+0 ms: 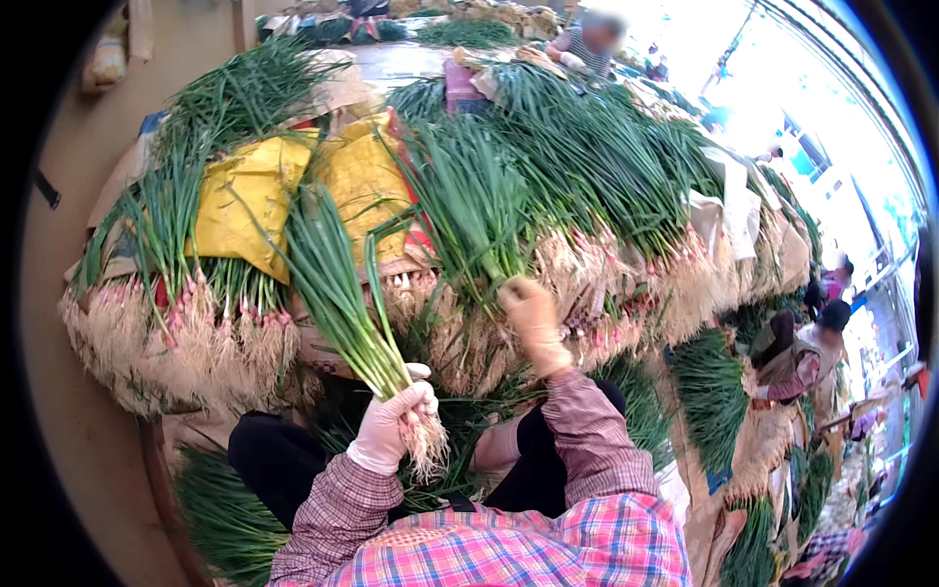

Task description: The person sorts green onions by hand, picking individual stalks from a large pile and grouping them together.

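- Left hand (394, 419) — gloved in pale latex, fist closed around a small bunch of green onions (342, 293); grip sits just above the pale roots, which hang below the fist, while the green leaves rise up and to the left.
- Right hand (533, 321) — gloved in a soiled, yellowish glove, reaching forward into the heaped onions (587, 186); fingers are curled around a few stalks (469, 205) near their base, the leaves fanning upward from the grip.
- The two hands are well apart, the left held low and close to the body, the right extended further out.
- Both forearms wear plaid sleeves (597, 440) in pink and purple.
- The heap lies in rows across the work area, roots facing the person, leaves pointing away.
- Yellow sheeting (249, 196) lies on the pile to the left, partly covered by leaves.
- More bundles (709, 391) lie at the right — another person (817, 357) sits just beside them.
- A further person (587, 44) is at the far end of the heap; details are too blurred to tell.
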`<state>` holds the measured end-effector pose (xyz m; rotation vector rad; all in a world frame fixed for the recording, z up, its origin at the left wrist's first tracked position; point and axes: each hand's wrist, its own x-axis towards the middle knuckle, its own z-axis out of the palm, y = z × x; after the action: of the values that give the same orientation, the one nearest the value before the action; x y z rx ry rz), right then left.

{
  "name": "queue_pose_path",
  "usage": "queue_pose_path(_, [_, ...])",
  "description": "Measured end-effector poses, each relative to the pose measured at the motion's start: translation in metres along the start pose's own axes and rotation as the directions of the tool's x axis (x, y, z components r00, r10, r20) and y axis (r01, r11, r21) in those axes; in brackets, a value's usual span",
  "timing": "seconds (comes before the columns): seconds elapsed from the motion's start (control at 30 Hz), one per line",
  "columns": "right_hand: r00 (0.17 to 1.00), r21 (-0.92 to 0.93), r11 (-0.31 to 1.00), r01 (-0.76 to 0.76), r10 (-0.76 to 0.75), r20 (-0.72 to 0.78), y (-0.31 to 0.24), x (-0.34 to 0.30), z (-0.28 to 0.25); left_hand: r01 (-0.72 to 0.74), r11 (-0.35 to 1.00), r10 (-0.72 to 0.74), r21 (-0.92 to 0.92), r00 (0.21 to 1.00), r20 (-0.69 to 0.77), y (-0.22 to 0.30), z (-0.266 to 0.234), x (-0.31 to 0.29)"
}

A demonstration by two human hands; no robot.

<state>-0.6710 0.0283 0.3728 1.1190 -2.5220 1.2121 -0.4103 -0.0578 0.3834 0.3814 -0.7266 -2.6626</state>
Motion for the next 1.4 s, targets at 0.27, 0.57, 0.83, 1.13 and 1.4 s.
queue_pose_path(0.27, [0.74,0.739,0.159,-0.655,0.331,0.585,-0.016,-0.053,0.008,0.025,1.0,-0.026,-0.015,0.999,-0.045,-0.01,0.004,0.005])
queue_pose_path(0.57, [0.834,0.787,0.279,-0.551,0.213,0.509,-0.05,-0.051,0.007,0.024,0.994,-0.016,0.105,0.997,-0.081,-0.011,-0.003,0.002])
queue_pose_path(0.83, [0.901,0.624,0.664,-0.412,0.401,0.168,-0.032,-0.062,0.007,0.036,0.993,-0.024,0.11,0.994,-0.103,-0.011,-0.001,0.003])
queue_pose_path(1.13, [0.912,0.62,0.692,-0.369,0.399,0.097,-0.02,-0.056,-0.007,0.109,0.991,-0.101,0.077,0.991,-0.091,-0.02,0.006,0.009])
queue_pose_path(1.4, [0.928,0.345,0.927,-0.147,0.25,-0.277,-0.053,0.011,-0.021,0.045,0.993,-0.03,0.109,0.991,-0.13,-0.002,0.0,-0.002])
